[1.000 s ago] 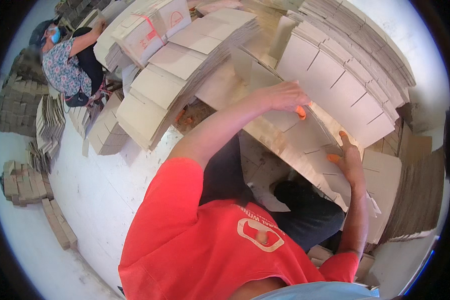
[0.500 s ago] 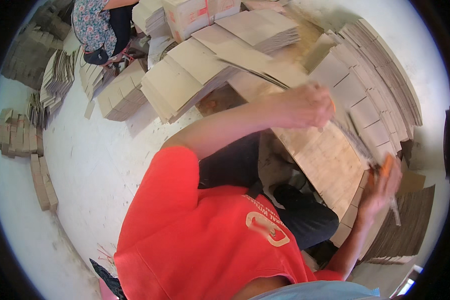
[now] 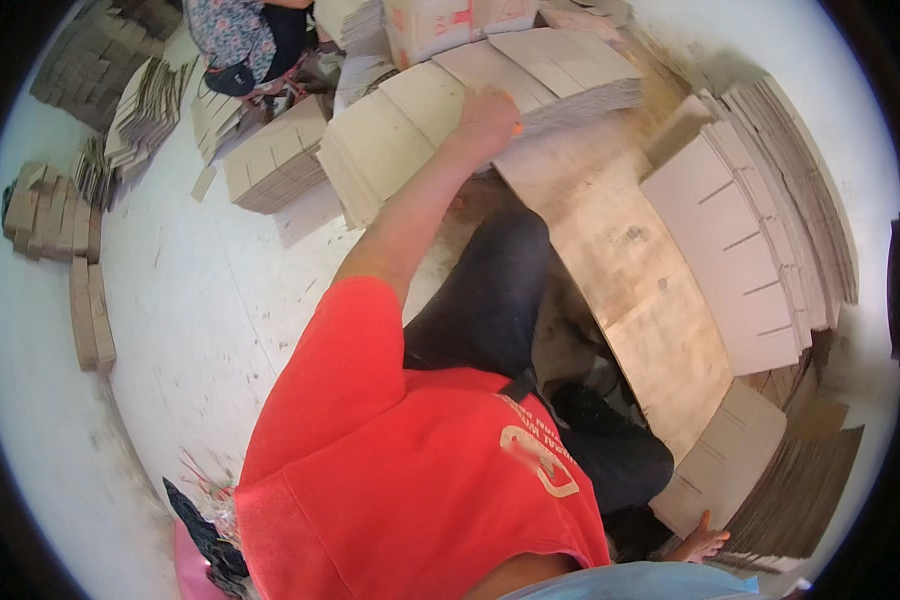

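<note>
My left hand [image 3: 488,122] is at the right front edge of a long pile of flat cardboard sheets [image 3: 395,125]. Its fingers curl down over the edge, with a bit of orange at a fingertip; what lies inside them is hidden. Low on the right, my right hand [image 3: 702,543] has its fingers apart, an orange covering on one of them. It is beside the near corner of a cardboard piece [image 3: 725,455] at the near end of a wooden board [image 3: 660,330].
Slotted cardboard sheets [image 3: 720,240] lean in layers right of the board. A dark-edged cardboard stack [image 3: 805,495] stands near my right hand. A carton [image 3: 450,30] sits behind the long pile. Another person [image 3: 235,45] crouches at the far left beside cardboard bundles [image 3: 280,155].
My left hand has moved left and away from me, from over the board to the long pile. My right hand has come back toward me. The sheets across the board are gone from there.
</note>
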`<move>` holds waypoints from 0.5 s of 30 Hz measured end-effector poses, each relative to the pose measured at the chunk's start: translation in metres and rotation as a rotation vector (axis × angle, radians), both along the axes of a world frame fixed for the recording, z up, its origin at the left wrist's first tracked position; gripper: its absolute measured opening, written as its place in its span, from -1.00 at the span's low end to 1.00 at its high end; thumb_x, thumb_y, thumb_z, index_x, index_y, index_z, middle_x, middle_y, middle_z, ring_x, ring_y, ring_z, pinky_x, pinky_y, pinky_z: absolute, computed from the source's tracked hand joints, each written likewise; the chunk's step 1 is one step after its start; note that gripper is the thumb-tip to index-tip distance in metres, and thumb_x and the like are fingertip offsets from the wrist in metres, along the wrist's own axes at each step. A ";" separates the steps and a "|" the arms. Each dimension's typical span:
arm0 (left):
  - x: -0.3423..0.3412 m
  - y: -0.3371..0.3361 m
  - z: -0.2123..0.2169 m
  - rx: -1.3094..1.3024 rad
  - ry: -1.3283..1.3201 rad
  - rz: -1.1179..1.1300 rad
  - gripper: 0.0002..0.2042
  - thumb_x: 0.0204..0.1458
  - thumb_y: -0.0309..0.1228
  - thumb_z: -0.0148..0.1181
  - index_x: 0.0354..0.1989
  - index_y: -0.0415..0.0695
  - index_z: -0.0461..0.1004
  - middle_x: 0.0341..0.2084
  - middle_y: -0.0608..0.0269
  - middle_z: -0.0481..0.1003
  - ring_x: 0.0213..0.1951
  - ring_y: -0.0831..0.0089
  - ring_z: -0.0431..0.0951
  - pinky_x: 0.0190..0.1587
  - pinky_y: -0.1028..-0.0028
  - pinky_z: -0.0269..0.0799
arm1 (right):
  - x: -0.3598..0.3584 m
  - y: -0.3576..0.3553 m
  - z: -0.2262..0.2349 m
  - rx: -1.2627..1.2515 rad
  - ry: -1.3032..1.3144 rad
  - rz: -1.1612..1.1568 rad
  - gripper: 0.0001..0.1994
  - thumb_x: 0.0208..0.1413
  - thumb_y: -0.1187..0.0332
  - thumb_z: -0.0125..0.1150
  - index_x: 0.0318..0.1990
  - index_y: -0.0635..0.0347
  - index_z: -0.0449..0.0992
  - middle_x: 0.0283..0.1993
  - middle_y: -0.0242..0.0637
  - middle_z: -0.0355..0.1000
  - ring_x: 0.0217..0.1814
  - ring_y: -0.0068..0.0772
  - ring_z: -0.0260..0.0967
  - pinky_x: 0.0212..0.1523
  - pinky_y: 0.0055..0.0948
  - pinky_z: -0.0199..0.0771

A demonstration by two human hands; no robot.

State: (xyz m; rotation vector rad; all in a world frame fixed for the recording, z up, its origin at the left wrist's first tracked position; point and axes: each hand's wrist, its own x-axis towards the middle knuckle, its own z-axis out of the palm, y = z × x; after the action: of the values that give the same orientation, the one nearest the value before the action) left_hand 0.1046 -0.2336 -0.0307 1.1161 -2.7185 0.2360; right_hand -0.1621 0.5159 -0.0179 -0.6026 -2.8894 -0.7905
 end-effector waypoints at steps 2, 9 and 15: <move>-0.007 0.010 -0.003 -0.105 0.127 -0.040 -0.67 -0.02 -0.11 0.19 -0.28 -0.15 0.52 -0.30 0.16 0.52 -0.18 0.20 0.46 -0.08 0.21 0.28 | 0.013 -0.017 0.003 -0.240 -0.043 -0.167 -0.25 -0.01 -0.23 0.13 0.25 0.04 0.25 0.24 -0.18 0.27 0.26 -0.28 0.21 0.18 -0.24 0.28; -0.108 0.081 0.019 -0.088 0.545 -0.561 -0.66 -0.10 -0.16 0.31 -0.34 -0.23 0.53 -0.43 0.12 0.54 -0.32 0.18 0.49 -0.22 0.26 0.38 | -0.028 0.060 -0.059 -0.095 0.012 0.178 -0.14 -0.13 -0.29 0.19 0.18 0.23 0.30 0.19 -0.04 0.30 0.28 -0.15 0.17 0.27 -0.19 0.15; -0.236 0.158 0.043 0.089 0.621 -0.884 -0.69 -0.13 -0.29 0.35 -0.28 -0.27 0.55 -0.44 0.05 0.54 -0.34 0.14 0.50 -0.29 0.27 0.41 | -0.043 0.091 -0.038 -0.427 0.022 0.222 -0.30 -0.12 -0.01 0.32 0.10 0.29 0.34 0.11 0.01 0.34 0.17 0.00 0.23 0.14 -0.17 0.23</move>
State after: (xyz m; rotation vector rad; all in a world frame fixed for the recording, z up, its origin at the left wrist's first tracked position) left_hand -0.1317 -0.0759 0.0127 -0.0910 -2.3575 -0.3148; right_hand -0.2047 0.6065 -0.0557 -0.3053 -3.0458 -0.1366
